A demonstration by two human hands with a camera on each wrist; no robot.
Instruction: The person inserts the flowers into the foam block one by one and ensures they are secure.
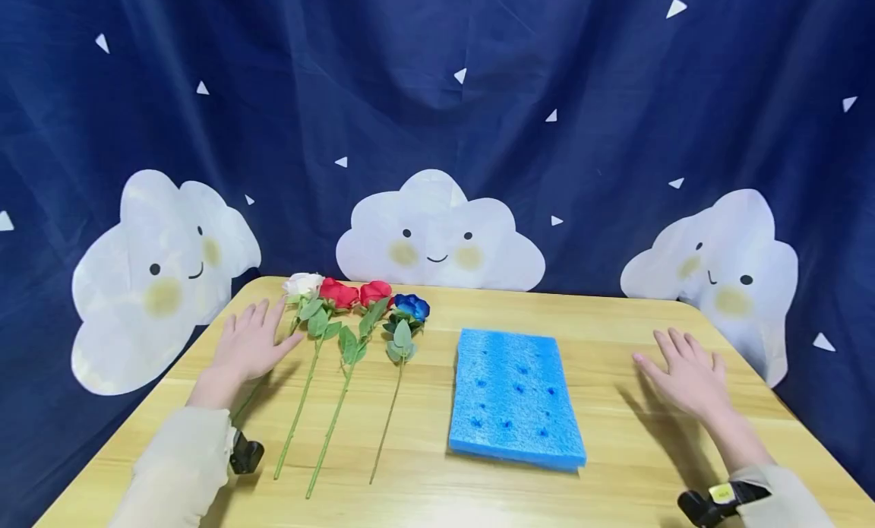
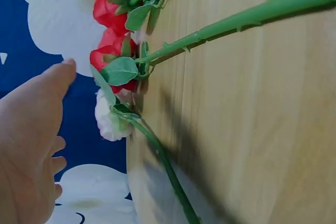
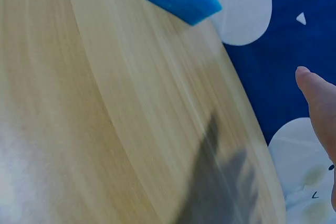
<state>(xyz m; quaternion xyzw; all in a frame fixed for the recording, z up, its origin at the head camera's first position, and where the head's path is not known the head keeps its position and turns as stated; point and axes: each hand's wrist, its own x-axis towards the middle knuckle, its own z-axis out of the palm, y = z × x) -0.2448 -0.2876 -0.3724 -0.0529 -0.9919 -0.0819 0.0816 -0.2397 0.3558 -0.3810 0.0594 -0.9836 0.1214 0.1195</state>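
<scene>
My left hand (image 1: pixel 247 344) is held over the table's left side with fingers straight and spread, gripping nothing. It hides part of the stem of a white rose (image 1: pixel 303 285). To its right lie two red roses (image 1: pixel 339 293) and a blue rose (image 1: pixel 412 308), blooms toward the back and green stems pointing at me. In the left wrist view the white rose (image 2: pixel 113 116) is closest to the hand. A blue foam block (image 1: pixel 513 399) with several small holes in its top lies flat right of the roses. My right hand (image 1: pixel 687 377), fingers spread, holds nothing, away from the block.
Everything lies on a light wooden table (image 1: pixel 424 497) with rounded back corners. Behind it hangs a dark blue curtain (image 1: pixel 437 26) with white clouds and triangles. Each wrist carries a black camera (image 1: pixel 246 453). Hand shadows fall on the wood.
</scene>
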